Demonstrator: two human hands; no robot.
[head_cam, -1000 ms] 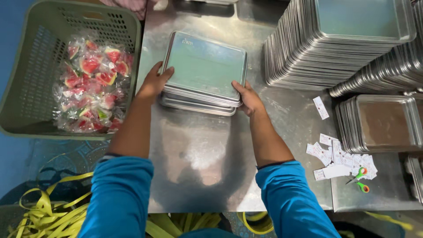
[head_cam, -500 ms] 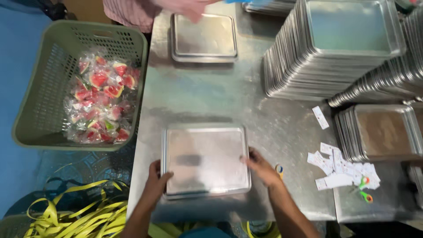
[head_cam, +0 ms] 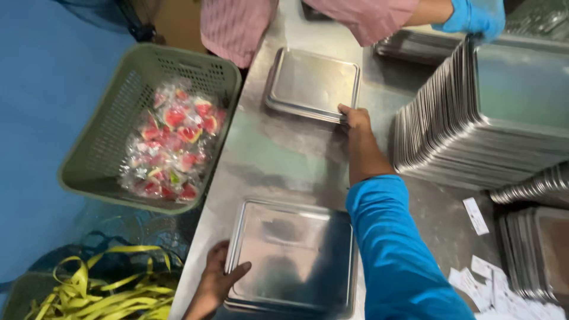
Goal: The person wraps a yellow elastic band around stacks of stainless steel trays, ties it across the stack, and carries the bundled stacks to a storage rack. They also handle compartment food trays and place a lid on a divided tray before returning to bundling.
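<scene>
Fingers: left hand [head_cam: 216, 281] grips near tray [head_cam: 290, 258] lying flat | right hand [head_cam: 354, 117] pinches far tray [head_cam: 313, 84] corner

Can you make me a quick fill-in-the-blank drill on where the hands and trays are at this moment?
1. The left hand grips the edge of the ____ stack of metal trays.
2. The right hand touches the far tray stack at its near-____ corner.
3. The wrapped watermelon-slice sweets lie in a green ____.
4. The yellow strips sit at the picture's lower ____.

Missing words: near; right; basket; left
</scene>
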